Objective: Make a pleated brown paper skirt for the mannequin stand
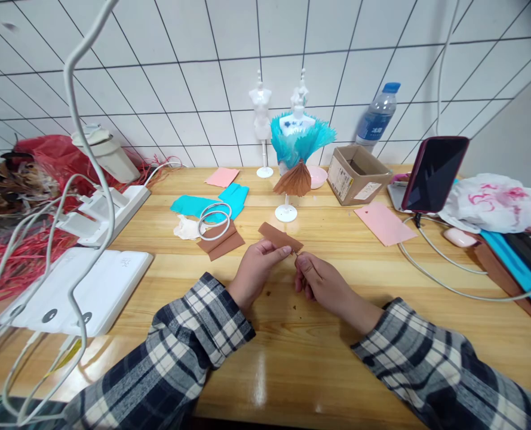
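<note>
A brown paper strip is held just above the worktop, beyond the two hands and in front of the dress stand. Its long axis slopes from far left to near right, the near end pointing toward the right hand. The left hand is nearer to its middle, thumb on top and fingers beneath, pinching it firmly. The right hand is just beside the near end, fingers curled and thumb pressed to the forefinger on a thin object, too small to identify.

Left of the strip, two rings lie over blue paper and a folded brown sheet. The stand's figure wears a turquoise and brown dress.

As for writing, the bottle at the wall has white characters on a blue label, too small to read surely. The cardboard box has printed stickers, the plastic bag pink marks, and the white case round dark logos and faint script; none is legible.
</note>
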Available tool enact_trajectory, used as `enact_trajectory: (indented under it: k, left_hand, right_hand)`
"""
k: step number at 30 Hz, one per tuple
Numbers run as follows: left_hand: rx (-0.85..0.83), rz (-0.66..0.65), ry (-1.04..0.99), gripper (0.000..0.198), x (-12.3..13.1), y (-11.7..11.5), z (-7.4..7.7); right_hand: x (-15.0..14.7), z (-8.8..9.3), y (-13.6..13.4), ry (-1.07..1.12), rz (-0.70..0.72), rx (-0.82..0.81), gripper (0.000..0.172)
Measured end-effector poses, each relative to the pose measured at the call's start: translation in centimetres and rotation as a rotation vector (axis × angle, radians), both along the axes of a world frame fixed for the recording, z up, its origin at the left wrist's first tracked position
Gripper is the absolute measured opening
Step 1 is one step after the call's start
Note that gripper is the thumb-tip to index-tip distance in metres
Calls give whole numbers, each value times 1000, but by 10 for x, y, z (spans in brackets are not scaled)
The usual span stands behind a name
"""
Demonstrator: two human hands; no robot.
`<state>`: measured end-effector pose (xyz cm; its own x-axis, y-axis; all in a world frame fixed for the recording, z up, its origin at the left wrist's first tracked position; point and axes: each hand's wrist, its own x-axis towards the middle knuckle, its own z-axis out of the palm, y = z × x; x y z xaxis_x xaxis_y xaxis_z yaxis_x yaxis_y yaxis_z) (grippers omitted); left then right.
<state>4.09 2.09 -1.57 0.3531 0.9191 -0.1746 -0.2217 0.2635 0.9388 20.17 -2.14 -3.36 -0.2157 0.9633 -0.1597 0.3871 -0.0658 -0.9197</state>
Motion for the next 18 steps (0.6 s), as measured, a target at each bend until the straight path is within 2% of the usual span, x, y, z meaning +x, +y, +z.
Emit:
enact_trajectory:
  k: [18]
  left_hand:
    - [-20,22,-1,20,0,2,-2]
  right_hand:
    - [1,1,0,-18,23,3,52]
